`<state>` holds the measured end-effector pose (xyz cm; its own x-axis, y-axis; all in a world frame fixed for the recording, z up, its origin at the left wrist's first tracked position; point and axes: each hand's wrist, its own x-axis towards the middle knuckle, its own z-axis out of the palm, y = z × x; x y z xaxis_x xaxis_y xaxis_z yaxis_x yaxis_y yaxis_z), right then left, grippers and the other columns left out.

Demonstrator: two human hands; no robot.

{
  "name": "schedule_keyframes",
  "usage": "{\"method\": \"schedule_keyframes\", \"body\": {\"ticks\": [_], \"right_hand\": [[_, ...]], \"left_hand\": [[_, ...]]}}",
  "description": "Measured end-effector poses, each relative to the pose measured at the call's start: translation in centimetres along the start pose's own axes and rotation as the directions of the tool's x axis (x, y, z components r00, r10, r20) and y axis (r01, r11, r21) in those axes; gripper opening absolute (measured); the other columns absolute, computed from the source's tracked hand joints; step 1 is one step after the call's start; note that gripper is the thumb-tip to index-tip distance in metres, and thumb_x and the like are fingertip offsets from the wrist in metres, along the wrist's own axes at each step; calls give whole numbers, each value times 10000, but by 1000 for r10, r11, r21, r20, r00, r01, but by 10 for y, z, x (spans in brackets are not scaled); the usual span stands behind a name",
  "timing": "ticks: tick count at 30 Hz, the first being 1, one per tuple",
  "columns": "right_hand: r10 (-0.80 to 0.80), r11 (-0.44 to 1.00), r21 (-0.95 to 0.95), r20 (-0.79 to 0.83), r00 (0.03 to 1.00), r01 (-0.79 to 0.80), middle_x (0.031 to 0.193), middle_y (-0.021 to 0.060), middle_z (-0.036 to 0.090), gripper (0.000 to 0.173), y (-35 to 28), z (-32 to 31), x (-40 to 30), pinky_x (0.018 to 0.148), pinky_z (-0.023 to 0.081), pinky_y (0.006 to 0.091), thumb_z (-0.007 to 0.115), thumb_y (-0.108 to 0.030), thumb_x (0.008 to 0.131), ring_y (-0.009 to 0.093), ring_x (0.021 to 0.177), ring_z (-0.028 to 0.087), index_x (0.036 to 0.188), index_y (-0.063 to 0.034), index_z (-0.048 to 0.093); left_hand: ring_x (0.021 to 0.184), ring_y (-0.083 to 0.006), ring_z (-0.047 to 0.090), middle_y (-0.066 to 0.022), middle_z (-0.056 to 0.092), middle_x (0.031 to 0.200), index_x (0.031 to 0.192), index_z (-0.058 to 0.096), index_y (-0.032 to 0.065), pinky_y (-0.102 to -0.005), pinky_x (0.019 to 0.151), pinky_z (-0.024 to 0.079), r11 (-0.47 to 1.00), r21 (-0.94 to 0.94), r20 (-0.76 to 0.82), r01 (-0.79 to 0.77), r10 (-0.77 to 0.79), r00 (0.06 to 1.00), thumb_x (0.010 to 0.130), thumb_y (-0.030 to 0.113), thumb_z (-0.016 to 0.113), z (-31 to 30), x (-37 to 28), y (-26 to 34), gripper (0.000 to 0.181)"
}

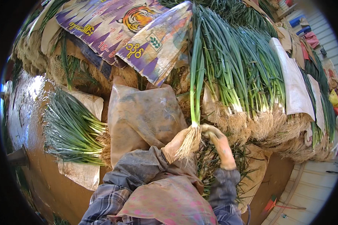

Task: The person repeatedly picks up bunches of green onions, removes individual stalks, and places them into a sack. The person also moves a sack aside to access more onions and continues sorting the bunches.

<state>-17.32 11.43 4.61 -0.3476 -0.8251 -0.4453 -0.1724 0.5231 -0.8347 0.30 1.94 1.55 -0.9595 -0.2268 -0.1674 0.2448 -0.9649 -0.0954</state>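
Note:
My left hand (178,144), in what looks like a soiled glove, grips a green onion (195,108) at its root end. The green onion stands upright in view, with green leaves pointing away from me and pale stringy roots (189,146) hanging over my fingers. My right hand (220,144), slightly blurred, is bent beside the white stem base with its fingertips close to it. Whether those fingers pinch anything is hidden. Beyond my right hand lies a thick row of green onions (236,73), their roots towards me. A muddy plastic sheet (146,115) covers my lap.
At left, a pile of green onions (73,126) rests on a pale sack sheet (81,174). Printed woven sacks (107,31) drape over more bundles ahead. Loose leaf scraps (214,163) lie under my right arm. Brown floor (53,180) shows at left, pale ribbed flooring (307,185) at right.

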Motion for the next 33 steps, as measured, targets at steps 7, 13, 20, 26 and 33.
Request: {"method": "schedule_keyframes", "body": {"ticks": [7,13,20,26,33], "right_hand": [[-56,959,283,84,995,30,780,53,705,412,-24,41,66,603,497,257,633,-397,956,131,643,626,924,7,707],[-833,403,-817,-142,534,412,621,36,579,178,-29,66,28,529,455,347,665,-184,883,184,555,569,754,-68,627],[-399,808,539,200,895,240,800,98,690,383,-60,-27,-55,627,536,309,620,-384,953,155,731,652,934,-5,671],[88,318,-827,-460,884,-462,722,10,645,441,-29,-73,35,520,473,229,430,-466,1033,115,601,571,1206,-116,634],[-660,165,-949,96,745,268,620,38,581,128,-40,39,-17,411,400,253,596,-211,964,117,447,491,897,-127,666]], "left_hand": [[691,-163,628,-53,654,861,1160,583,-11,-308,656,555,981,189,-422,-34,113,900,1035,413,456,0,-11,0,459],[864,-121,628,-40,664,1004,1249,544,62,-278,771,543,936,321,-340,-145,257,905,1049,359,448,-7,-3,-11,371],[527,-90,429,-3,503,698,1343,504,11,-222,483,395,986,169,-65,-12,23,998,1032,281,449,17,-20,7,416],[577,-98,560,-47,663,861,1101,615,4,-211,514,460,930,342,-287,134,-33,957,956,175,601,17,0,1,225],[655,-75,582,-80,696,1060,1223,587,13,-217,559,503,917,382,-322,-114,248,914,967,201,606,19,7,7,318]]}}
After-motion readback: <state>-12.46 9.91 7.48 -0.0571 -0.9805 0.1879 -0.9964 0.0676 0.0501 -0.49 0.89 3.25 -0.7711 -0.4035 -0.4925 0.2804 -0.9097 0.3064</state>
